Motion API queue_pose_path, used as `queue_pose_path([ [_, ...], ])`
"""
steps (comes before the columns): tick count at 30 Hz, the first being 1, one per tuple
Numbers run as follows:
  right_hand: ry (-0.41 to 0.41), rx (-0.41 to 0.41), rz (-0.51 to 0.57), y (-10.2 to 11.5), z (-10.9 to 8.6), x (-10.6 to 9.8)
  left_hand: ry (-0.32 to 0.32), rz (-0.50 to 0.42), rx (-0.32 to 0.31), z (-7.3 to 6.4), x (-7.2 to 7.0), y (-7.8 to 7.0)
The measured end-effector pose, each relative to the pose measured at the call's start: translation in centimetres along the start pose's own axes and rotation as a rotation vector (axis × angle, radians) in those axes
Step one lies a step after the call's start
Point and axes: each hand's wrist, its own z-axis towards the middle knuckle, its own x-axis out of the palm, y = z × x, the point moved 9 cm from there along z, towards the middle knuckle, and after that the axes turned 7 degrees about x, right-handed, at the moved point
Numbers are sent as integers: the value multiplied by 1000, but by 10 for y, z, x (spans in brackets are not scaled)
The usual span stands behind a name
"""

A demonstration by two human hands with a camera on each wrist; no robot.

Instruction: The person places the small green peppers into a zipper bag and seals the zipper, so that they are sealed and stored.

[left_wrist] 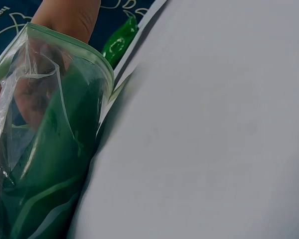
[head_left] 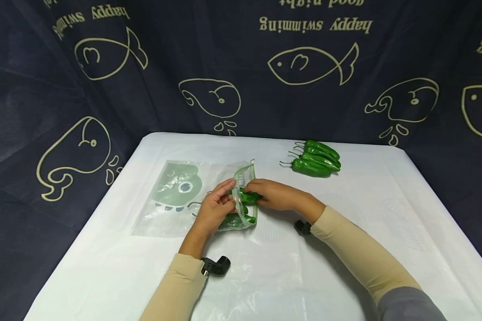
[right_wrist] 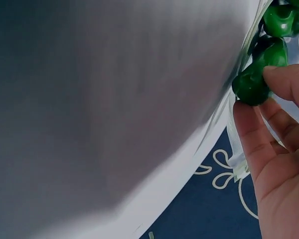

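Note:
A clear zip bag [head_left: 176, 178] with a green cartoon print lies on the white table, its mouth toward the right. My left hand [head_left: 214, 209] pinches the bag's upper edge near the opening and holds it up. At the mouth, my right hand [head_left: 275, 195] grips a green pepper [right_wrist: 251, 84] by its blunt end between thumb and fingers. Most of that pepper is inside the bag. Other green peppers [head_left: 230, 221] lie within it, partly hidden by my left hand, stems toward the closed end. The left wrist view shows peppers [left_wrist: 55, 149] through the film.
Several more green peppers [head_left: 313, 167] lie side by side at the back of the table [head_left: 345, 249], right of the bag. A dark cloth [head_left: 245, 44] with fish and whale drawings hangs behind. Black wrist devices [head_left: 217, 266] sit at both wrists.

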Motion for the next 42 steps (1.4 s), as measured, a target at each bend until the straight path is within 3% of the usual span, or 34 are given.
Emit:
queue_pose_path([
  [42,2,59,26,-11,18,10,0,4,-5,0,-1,1],
])
